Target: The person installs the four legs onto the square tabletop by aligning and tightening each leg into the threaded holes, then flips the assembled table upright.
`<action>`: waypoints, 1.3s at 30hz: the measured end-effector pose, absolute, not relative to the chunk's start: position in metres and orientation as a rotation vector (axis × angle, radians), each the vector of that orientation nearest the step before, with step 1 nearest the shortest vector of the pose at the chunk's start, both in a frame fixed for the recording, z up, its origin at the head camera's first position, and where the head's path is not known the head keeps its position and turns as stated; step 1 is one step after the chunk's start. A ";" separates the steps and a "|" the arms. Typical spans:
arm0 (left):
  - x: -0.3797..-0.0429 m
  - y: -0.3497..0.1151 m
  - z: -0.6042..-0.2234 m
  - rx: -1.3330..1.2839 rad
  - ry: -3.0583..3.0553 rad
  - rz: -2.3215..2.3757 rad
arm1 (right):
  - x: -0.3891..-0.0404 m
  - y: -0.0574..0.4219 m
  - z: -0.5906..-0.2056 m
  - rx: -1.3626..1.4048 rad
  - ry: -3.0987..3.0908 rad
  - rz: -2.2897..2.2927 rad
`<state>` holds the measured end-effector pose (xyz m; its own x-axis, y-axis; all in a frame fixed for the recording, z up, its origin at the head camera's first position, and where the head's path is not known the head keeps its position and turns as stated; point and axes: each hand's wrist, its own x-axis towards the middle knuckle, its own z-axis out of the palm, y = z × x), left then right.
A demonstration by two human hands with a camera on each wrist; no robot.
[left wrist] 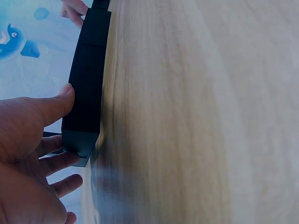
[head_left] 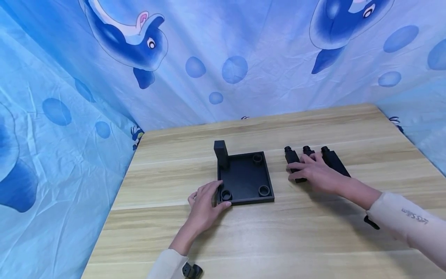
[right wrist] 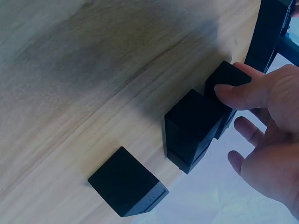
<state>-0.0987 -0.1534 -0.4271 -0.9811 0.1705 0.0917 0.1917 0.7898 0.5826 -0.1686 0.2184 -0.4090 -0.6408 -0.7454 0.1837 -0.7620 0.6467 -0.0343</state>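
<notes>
A black square tabletop [head_left: 245, 176] lies underside up, with ring sockets in three corners and a leg [head_left: 221, 155] upright in the back left one. My left hand [head_left: 205, 205] grips its front left corner, the thumb on the front side and the fingers along the left side. To the right lie three loose black legs with threaded ends. My right hand [head_left: 318, 174] pinches the leftmost leg [right wrist: 226, 77] between thumb and forefinger. Beside that one is the middle leg [right wrist: 191, 116], partly hidden by the hand in the head view. The rightmost leg [head_left: 336, 162] lies a little apart.
The wooden table [head_left: 156, 166] extends around the parts. Behind it and on the left hangs a blue curtain [head_left: 195, 35] with dolphins and bubbles. Small black wrist-worn pieces [head_left: 192, 270] show by the sleeves.
</notes>
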 end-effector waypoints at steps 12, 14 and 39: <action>-0.098 -0.153 -0.428 -0.301 -2.938 -0.964 | -0.171 0.219 -0.412 1.252 -2.646 0.106; -0.097 -0.154 -0.428 -0.306 -2.933 -0.959 | -0.171 0.219 -0.412 1.259 -2.626 0.102; -0.098 -0.153 -0.428 -0.306 -2.930 -0.959 | -0.181 0.211 -0.389 1.265 -2.473 0.697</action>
<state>-0.0977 -0.1529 -0.4277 -0.9796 0.1733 0.1022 0.2002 0.7889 0.5809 -0.1810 0.2107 -0.3891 -0.5791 -0.6813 0.4477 -0.8148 0.5013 -0.2911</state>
